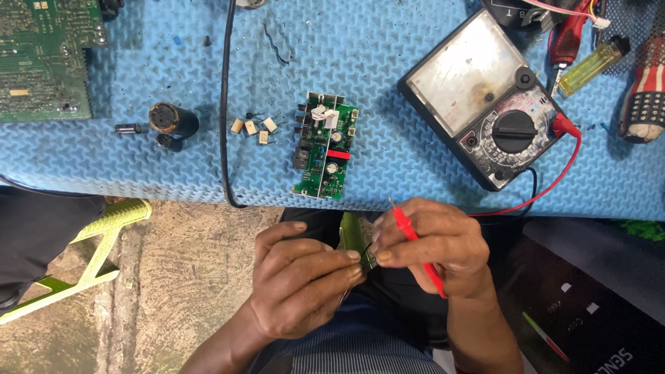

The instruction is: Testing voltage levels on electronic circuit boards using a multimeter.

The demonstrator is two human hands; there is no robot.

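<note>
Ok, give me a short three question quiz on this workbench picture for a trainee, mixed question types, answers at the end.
1. True or false: the right hand holds a red probe.
2. What does the left hand pinch? A) a lighter B) a small green circuit board C) a capacitor
3. What lies on the blue mat right of the circuit board on the mat?

Key
1. True.
2. B.
3. A black meter with a dial, its red lead running down toward the hands.
</note>
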